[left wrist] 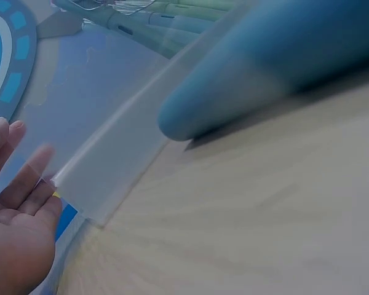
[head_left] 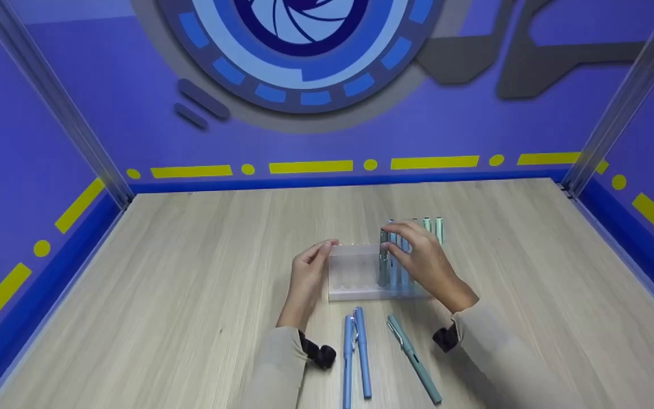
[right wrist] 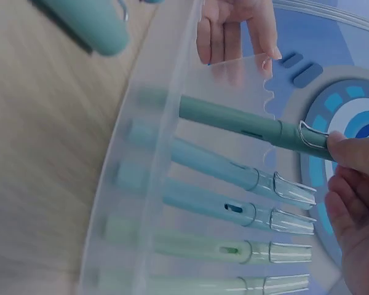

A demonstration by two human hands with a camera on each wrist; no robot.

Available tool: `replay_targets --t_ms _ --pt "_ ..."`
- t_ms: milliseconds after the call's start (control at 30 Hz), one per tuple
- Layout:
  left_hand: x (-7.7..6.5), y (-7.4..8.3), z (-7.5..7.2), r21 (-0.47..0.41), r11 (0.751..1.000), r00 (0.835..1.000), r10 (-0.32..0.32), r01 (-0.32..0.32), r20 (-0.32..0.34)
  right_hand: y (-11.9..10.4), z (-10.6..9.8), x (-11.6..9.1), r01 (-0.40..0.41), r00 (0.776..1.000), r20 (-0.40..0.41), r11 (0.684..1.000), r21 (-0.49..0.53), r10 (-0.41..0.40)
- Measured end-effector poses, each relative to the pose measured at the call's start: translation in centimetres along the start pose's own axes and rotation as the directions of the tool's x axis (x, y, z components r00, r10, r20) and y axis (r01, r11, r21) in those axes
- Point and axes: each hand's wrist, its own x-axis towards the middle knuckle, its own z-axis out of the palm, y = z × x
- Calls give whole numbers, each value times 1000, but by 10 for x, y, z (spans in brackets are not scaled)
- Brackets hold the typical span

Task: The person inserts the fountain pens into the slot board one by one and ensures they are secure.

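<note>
A clear pen stand (head_left: 355,272) stands on the table with several capped pens upright in it. My right hand (head_left: 426,258) pinches the cap end of a dark green pen (right wrist: 234,120) between thumb and fingers; its lower end is inside the stand's front ledge. Beside it stand two blue pens (right wrist: 218,163) and several light green pens (right wrist: 234,249), partly hidden by my right hand in the head view. My left hand (head_left: 307,278) holds the stand's left edge near the top corner, with some fingers behind the clear panel (right wrist: 234,80).
Two blue pens (head_left: 363,352) lie side by side on the wooden table (head_left: 191,295), between my forearms. Another dark green pen (head_left: 415,360) lies slanted to their right. Blue walls (head_left: 315,145) enclose the table's back and sides.
</note>
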Motion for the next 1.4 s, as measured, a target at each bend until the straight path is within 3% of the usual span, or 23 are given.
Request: replay_targets --t_ms 233,433,733,1100,1400 --pt "-2 0 2 -4 1000 999 16 -16 -28 2 -3 7 100 995 44 986 -133 -95" --pt "-2 0 2 -1 1000 1000 12 -12 -25 8 -2 12 131 991 64 969 -208 -121" --pt "-1 -1 2 -9 999 999 35 -35 -19 15 3 14 129 990 77 968 -218 -114" --pt "-2 -1 2 50 999 1000 4 -3 -19 16 6 16 82 994 82 971 -224 -66" --pt "-1 -2 1 51 998 999 25 -23 -23 18 9 16 69 996 75 975 -210 -54"
